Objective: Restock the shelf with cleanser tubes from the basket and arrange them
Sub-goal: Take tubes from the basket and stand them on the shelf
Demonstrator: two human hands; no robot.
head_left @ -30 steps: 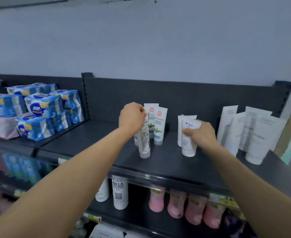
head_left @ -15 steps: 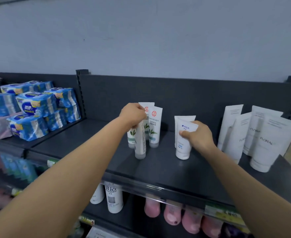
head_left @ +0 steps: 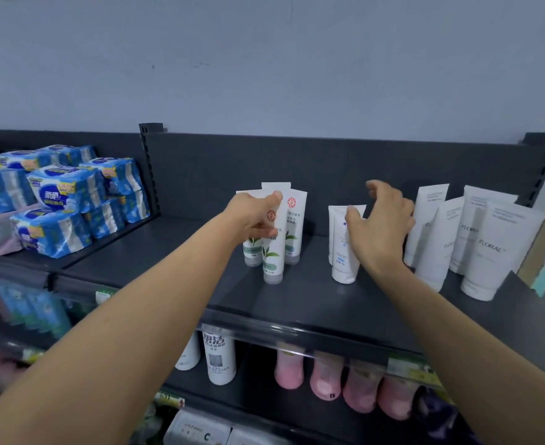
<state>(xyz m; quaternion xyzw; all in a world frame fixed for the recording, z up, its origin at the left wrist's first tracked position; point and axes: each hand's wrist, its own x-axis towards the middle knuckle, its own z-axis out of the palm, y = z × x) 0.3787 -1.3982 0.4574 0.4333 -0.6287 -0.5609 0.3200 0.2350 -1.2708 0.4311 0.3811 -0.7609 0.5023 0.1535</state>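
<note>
My feed is dim and bluish, evenly lit, with only soft shadows. The clear price strip (head_left: 296, 335) on the shelf (head_left: 168, 268) catches a faint sheen. The lower-left packs (head_left: 23, 316) smear into blur, the right hand (head_left: 380, 226) looks soft at the fingertips, and the frame edges bow.

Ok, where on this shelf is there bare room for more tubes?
Widest bare patch: shelf between the blue packs and the green-leaf tubes. Narrower gap between those and the blue-label tubes; front strip also bare. Crowded at right, around the FLORAL tubes.
</note>
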